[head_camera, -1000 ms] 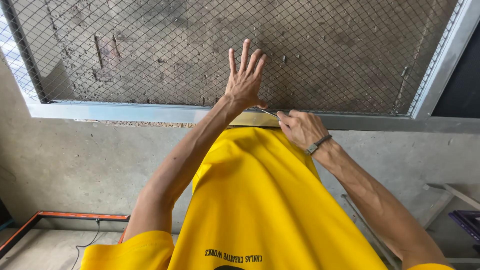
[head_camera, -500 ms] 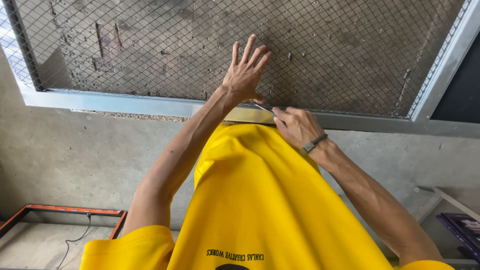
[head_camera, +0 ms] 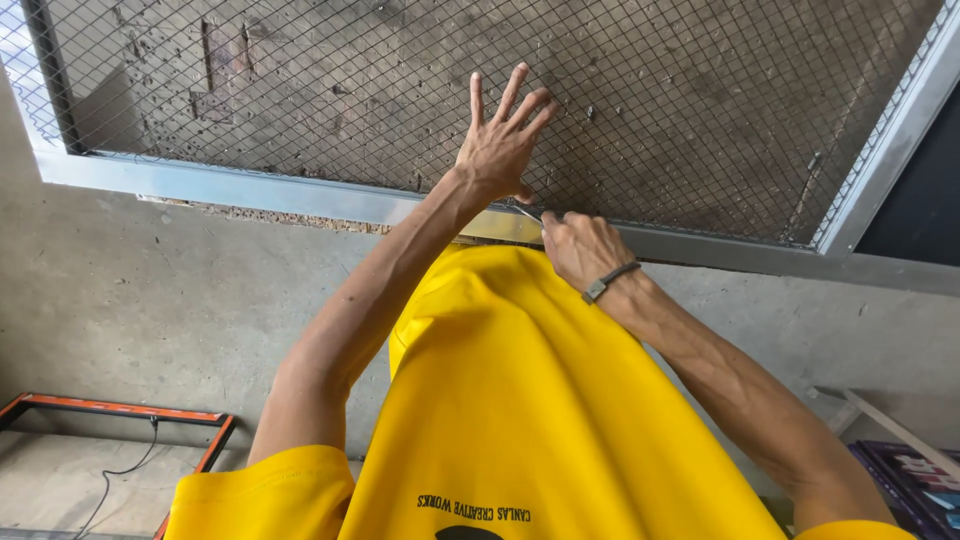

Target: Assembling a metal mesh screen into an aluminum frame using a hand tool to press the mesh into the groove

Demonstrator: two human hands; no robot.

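A thin grey metal tool (head_camera: 528, 212) is pinched in the closed fingers of the right hand (head_camera: 583, 248), at the lower edge of the wire mesh screen (head_camera: 700, 100). Just left, the left hand (head_camera: 500, 150) is pressed flat on the mesh, fingers spread, above the grey metal frame (head_camera: 250, 188).

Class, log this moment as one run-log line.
left hand: flat on wire mesh | right hand: gripping thin tool at metal frame

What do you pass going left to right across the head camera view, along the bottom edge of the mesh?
Metal window frame → left hand flat on the wire mesh → thin tool → right hand → wristband.
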